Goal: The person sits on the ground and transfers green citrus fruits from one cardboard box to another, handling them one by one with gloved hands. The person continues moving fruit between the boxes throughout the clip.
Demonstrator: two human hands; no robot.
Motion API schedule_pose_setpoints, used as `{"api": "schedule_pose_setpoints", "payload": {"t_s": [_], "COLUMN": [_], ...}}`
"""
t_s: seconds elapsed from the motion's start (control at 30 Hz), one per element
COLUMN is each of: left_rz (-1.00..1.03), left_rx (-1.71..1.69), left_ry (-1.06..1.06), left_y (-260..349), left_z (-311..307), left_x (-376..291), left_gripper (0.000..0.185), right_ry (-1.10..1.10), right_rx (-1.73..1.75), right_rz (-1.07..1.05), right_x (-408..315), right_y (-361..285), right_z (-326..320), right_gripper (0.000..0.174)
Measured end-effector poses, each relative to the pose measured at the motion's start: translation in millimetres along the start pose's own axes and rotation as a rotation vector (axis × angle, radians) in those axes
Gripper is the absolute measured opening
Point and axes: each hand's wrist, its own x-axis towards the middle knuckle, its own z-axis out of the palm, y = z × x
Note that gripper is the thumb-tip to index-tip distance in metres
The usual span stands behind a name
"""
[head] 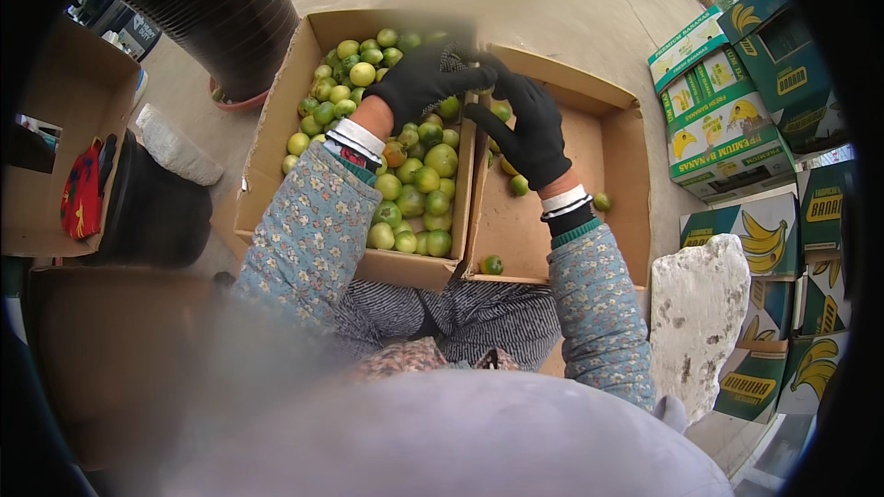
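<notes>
My left hand (431,79), in a black knit glove, is over a cardboard box (273,145) full of round green fruits (411,200) that look like unripe tomatoes. A few of them are yellowish or orange. My right hand (528,124), gloved alike, reaches over the near-left part of a second cardboard box (625,159), its thumb and fingers spread apart. The fingertips of both hands meet above the boxes' adjoining walls. A bit of green shows under them; whether either hand grips a fruit is hidden. A few fruits (492,264) lie in the second box.
Stacked banana cartons (732,131) stand at the right, near a rough white block (697,324). To the left are a tall stack of dark pots (228,21), a black tub (159,207), another pale block (176,145) and an open carton (103,76) holding a red cloth item (83,193).
</notes>
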Motion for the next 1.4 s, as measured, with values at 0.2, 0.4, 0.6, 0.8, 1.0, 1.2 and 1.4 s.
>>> {"api": "schedule_pose_setpoints", "payload": {"t_s": [0.2,0.4,0.6,0.8,1.0,1.2,1.4], "left_rz": [-0.048,-0.224,-0.185,0.11,0.099,0.033,-0.244], "left_rx": [0.612,1.258,0.77,0.534,0.227,0.72,1.142], "left_ry": [0.122,-0.098,0.08,0.182,0.091,0.298,0.307], "left_y": [-10.6,-48.3,-17.1,-6.2,-8.4,-12.7,-55.5], "left_z": [-5.8,-6.3,-11.5,6.3,27.0,-20.9,-25.7], "left_x": [4.4,-2.7,6.3,3.7,-3.4,5.4,0.2], "left_gripper": [0.038,0.049,0.055,0.047,0.048,0.038,0.047], "right_ry": [0.011,-0.195,-0.116,-0.121,-0.103,-0.02,-0.252], "right_rx": [-0.254,-0.37,-0.259,-0.222,0.165,-0.092,-0.408], "right_rz": [0.315,0.524,0.446,0.373,0.125,0.496,0.707], "right_x": [-14.6,-25.5,-26.7,-27.9,-10.8,-13.3,-43.8], "right_y": [27.9,41.7,42.7,45.3,11.2,25.2,78.2], "right_z": [-2.0,1.2,2.4,8.5,-0.8,-1.7,2.3], "right_gripper": [0.04,0.042,0.043,0.047,0.057,0.042,0.045]}}
